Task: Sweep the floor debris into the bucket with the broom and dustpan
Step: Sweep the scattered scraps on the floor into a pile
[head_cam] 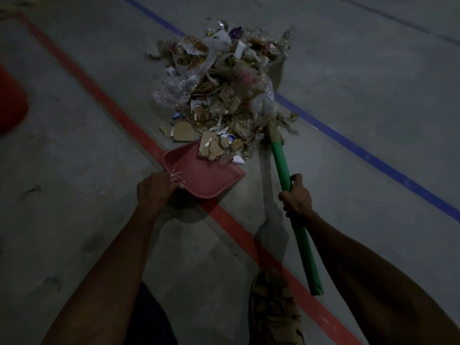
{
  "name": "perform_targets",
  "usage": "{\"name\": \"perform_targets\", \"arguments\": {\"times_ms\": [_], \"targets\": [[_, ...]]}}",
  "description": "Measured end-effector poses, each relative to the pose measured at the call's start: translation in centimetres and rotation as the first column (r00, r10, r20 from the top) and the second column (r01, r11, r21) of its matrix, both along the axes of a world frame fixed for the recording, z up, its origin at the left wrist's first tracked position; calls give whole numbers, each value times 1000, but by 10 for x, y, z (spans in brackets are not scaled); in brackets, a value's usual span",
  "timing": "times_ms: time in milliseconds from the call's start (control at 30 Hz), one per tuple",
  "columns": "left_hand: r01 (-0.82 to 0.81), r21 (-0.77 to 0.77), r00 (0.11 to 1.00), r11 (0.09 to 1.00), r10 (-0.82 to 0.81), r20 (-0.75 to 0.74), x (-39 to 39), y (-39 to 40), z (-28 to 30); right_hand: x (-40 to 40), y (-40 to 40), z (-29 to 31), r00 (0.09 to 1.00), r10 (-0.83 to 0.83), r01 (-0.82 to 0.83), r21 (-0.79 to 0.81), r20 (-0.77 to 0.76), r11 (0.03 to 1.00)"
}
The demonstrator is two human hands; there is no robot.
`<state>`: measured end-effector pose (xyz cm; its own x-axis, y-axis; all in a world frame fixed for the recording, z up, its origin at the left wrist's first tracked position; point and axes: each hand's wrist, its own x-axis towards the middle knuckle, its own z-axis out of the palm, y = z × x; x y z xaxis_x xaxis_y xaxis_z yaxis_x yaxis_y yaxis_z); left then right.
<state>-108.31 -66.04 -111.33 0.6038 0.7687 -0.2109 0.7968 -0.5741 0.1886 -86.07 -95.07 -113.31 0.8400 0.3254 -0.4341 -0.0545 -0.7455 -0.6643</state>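
Pink dustpan [201, 170] tilted on the concrete floor [74, 145], its lip at the edge of the debris pile [224, 83] w/ a few cardboard bits already in it. My left hand [154, 189] grips its back edge. My right hand [296, 196] is wrapped round the green broom [281, 163] handle, bristles at the pile's right side. Red shape [12, 100] at far left, maybe the bucket, can't tell.

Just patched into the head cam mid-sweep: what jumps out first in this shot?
The big debris pile of cardboard scraps, paper and clear plastic sits at centre, between the red floor line and the blue floor line. At its near edge, the left hand holds a pink dustpan with a few scraps already on its lip. The right hand grips the broom's green handle along the pile's right side.
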Motion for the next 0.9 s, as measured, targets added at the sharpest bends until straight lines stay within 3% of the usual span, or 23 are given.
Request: {"name": "perform_targets", "arguments": {"times_ms": [167, 367, 600, 900], "targets": [[24, 35, 1000, 999, -25, 18, 11, 15, 0, 9, -12, -12, 992, -95, 93, 29, 88, 995], [71, 57, 997, 996, -73, 26, 31, 25, -9, 54, -2, 0, 974, -117, 138, -97, 196, 986], [141, 83, 990, 987, -141, -5, 75, 24, -10, 71, -3, -9, 977, 107, -66, -213, 186, 975], [213, 63, 976, 975, -215, 26, 100, 48, -21, 39, -12, -30, 964, 252, -240, -125, 84, 963]]}}
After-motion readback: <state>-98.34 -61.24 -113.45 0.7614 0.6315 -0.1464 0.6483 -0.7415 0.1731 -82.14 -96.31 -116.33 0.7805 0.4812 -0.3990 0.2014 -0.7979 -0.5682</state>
